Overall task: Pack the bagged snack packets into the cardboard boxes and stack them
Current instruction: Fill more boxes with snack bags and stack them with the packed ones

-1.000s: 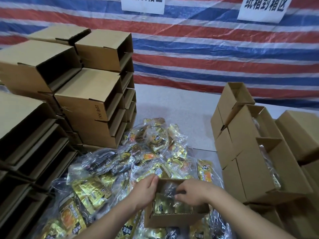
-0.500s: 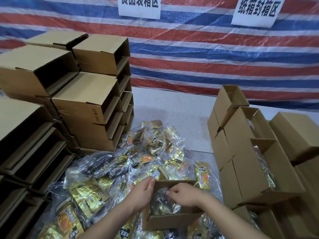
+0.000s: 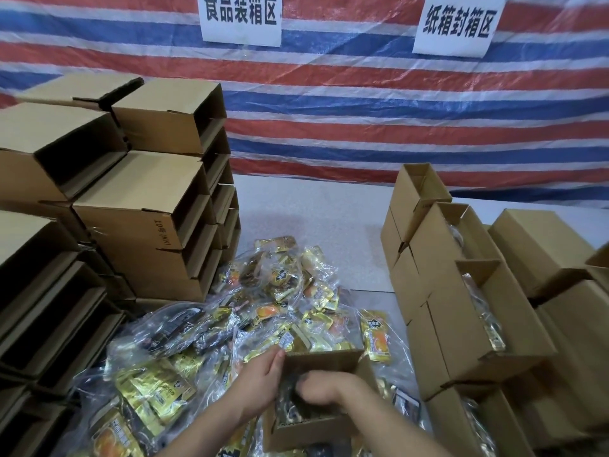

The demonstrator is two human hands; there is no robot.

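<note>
Open cardboard box [image 3: 324,361] steadied at left wall by left hand [image 3: 260,379], fingers straight. Bagged snack packets [image 3: 290,405] pressed down inside by right hand [image 3: 318,389], fingers curled; grip cannot be told.

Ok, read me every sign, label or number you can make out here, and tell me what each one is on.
"食品装箱区": left white paper sign on the striped tarp wall.
"纸箱封箱区": right white paper sign on the same wall.
"10号 (KK)", the bracketed part uncertain: printed sideways on a brown cardboard box in the left stack.
Gold snack packets in clear bags: dark brand characters, too blurred to read.
</note>
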